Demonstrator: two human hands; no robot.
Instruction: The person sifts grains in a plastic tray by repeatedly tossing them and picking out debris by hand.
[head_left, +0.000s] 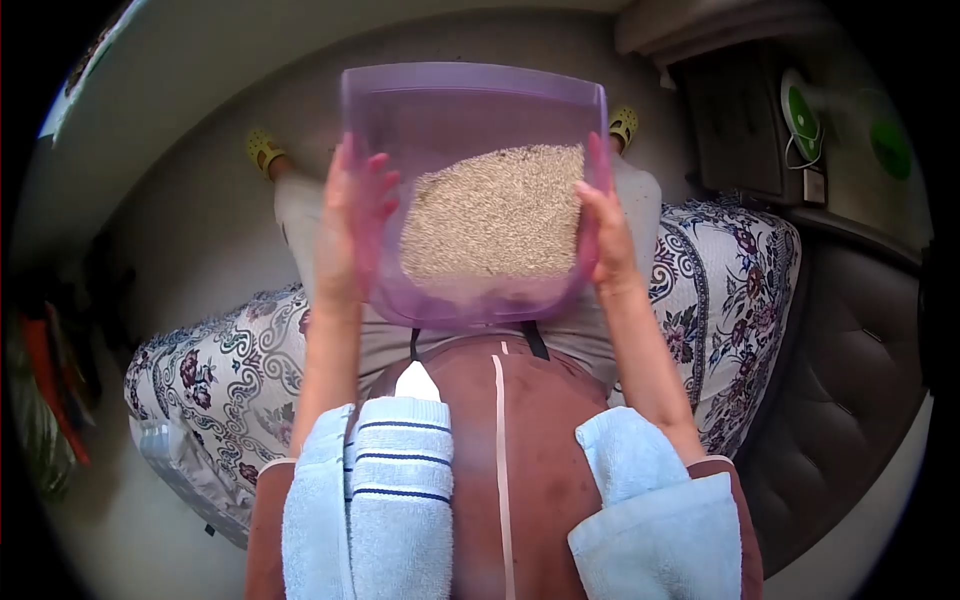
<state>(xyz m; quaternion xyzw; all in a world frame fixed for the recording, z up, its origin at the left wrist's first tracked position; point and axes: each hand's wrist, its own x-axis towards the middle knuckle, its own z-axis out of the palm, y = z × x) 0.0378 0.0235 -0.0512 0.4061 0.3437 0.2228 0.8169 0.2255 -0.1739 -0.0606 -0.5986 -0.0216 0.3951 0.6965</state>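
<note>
A translucent purple bin [470, 105] is held up in front of my body, over my lap. Pale grain-like material [495, 215] lies inside it, heaped toward the right side. My left hand [352, 215] grips the bin's left wall, its fingers spread and seen through the plastic. On the opposite wall, my right hand [606, 225] holds on with the thumb over the near side. Light blue towel cloth [402, 500] hangs over my chest, with another piece [655, 515] on the right.
I sit on a bed edge with a floral cover [225, 380]. A dark padded headboard [840, 380] is at right, near a dark cabinet [735, 130] with a green and white device [800, 115]. Yellow clogs [262, 150] are on my feet.
</note>
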